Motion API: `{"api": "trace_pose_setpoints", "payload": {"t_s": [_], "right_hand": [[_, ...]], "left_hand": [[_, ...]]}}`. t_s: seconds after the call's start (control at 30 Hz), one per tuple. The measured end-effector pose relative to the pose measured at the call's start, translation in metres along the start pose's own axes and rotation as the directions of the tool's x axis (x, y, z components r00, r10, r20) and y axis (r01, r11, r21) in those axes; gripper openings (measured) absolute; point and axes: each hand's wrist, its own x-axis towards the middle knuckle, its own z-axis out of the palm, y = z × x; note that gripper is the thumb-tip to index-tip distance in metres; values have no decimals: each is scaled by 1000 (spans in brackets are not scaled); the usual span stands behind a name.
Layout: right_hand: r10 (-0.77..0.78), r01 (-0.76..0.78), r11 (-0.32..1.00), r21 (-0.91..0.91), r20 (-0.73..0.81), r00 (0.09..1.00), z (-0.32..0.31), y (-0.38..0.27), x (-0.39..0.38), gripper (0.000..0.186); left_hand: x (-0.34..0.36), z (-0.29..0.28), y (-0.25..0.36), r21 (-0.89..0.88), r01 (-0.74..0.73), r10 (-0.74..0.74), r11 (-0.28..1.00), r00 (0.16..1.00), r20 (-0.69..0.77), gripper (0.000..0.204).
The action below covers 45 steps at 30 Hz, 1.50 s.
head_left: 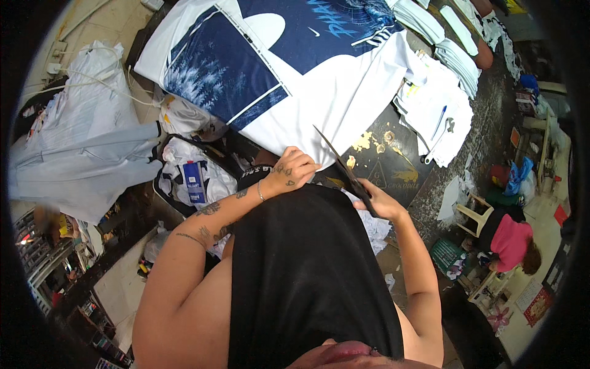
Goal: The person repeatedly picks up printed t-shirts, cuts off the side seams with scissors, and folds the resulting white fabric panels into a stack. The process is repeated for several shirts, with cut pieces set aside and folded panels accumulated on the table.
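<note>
I see my left hand (pixel 294 171) curled shut on the near edge of the white printed fabric (pixel 319 92), fingers bunched over the cloth where it hangs off the table toward my body. My right hand (pixel 376 203) sits just to the right of that same edge, closed around the handles of a pair of dark scissors (pixel 344 169); the blades slant up and to the left from the hand, and the tip lies against the white cloth beside my left hand. How far the blades are parted I cannot tell.

The fabric spreads away from me over the dark worktable (pixel 485 123), its dark blue print panels on the far side. To the right of the fabric lie stacks of folded white cloth (pixel 439 114). Farther right of it, down on the floor, a person in a pink top (pixel 511 241) crouches.
</note>
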Motion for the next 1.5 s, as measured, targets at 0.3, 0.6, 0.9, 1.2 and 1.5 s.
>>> {"api": "trace_pose_setpoints", "payload": {"t_s": [0.3, 0.6, 0.9, 1.2, 1.5], "right_hand": [[247, -251, 968, -15, -124, 961, 16, -27, 30, 76], [262, -273, 960, -59, -157, 952, 24, -59, 86, 64], [359, -360, 933, -9, -56, 932, 24, -103, 132, 64], [311, -320, 945, -63, -115, 943, 24, -126, 180, 68], [400, -405, 911, -76, -71, 914, 24, -165, 223, 68]], "left_hand": [[-15, -2, -4, -15, 23, -22, 1000, 1000, 13, 38], [-17, -3, -23, -95, -4, 11, 995, 998, 69, 30], [-18, -9, -41, -216, -11, 39, 976, 991, 129, 22], [-18, -10, -56, -311, -37, 103, 950, 974, 199, 35], [7, -104, -125, 251, 219, -233, 943, 972, 26, 55]]}}
